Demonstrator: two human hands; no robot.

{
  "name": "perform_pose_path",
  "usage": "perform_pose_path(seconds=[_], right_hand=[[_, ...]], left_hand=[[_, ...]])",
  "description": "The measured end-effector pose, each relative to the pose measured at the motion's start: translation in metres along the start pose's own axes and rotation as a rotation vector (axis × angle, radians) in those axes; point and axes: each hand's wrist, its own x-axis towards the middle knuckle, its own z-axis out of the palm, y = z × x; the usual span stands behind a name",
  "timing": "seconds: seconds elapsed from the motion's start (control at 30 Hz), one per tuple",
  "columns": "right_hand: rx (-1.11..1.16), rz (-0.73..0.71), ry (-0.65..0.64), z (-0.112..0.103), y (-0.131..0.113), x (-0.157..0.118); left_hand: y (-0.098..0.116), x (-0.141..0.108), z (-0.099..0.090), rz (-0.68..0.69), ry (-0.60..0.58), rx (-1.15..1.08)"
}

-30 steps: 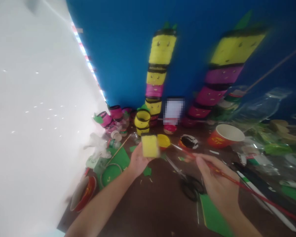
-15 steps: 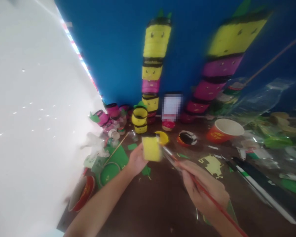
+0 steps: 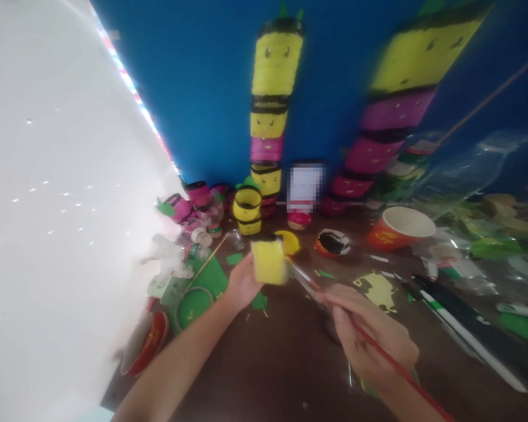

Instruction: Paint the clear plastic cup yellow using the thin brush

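My left hand grips a small yellow cup-like piece with a dark upper rim, at the middle of the view. A red-handled paintbrush is pinched in my right hand. The brush tip is close to the right edge of the yellow piece; whether they touch is too blurred to tell. Just behind the piece lies a round dish of yellow paint. To its right stands a dish of black paint.
Decorated yellow cups and pink ones stand at the back. A red paper cup, plastic bottles and a black-and-white tool are at right. Green paper and a red bowl are at left.
My right hand and the brush have shifted slightly right. The yellow piece remains in my left hand, and the whole view has moved slightly.
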Motion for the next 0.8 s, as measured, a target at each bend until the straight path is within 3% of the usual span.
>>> perform_pose_path(seconds=[0.27, 0.4, 0.5, 0.6, 0.67, 0.8], right_hand=[[0.017, 0.057, -0.076, 0.0001, -0.0057, 0.0000], [0.036, 0.009, 0.005, -0.0022, -0.0030, -0.0028], [-0.016, 0.034, 0.031, 0.0011, -0.0031, -0.0012], [-0.035, 0.102, -0.046, 0.0031, -0.0063, 0.0015], [0.012, 0.077, -0.070, 0.0016, -0.0076, 0.0019], [0.116, 0.021, 0.002, -0.0034, -0.0070, -0.0011]], left_hand=[[0.0002, -0.0019, 0.0021, -0.005, -0.061, 0.026], [-0.0004, -0.0007, 0.0006, 0.002, -0.014, 0.017], [-0.0001, -0.0016, 0.0018, -0.001, -0.043, 0.023], [0.0005, -0.0034, 0.0040, -0.031, -0.086, 0.040], [0.0007, -0.0038, 0.0047, -0.049, -0.077, 0.050], [0.0000, -0.0021, 0.0036, -0.031, -0.031, 0.031]])
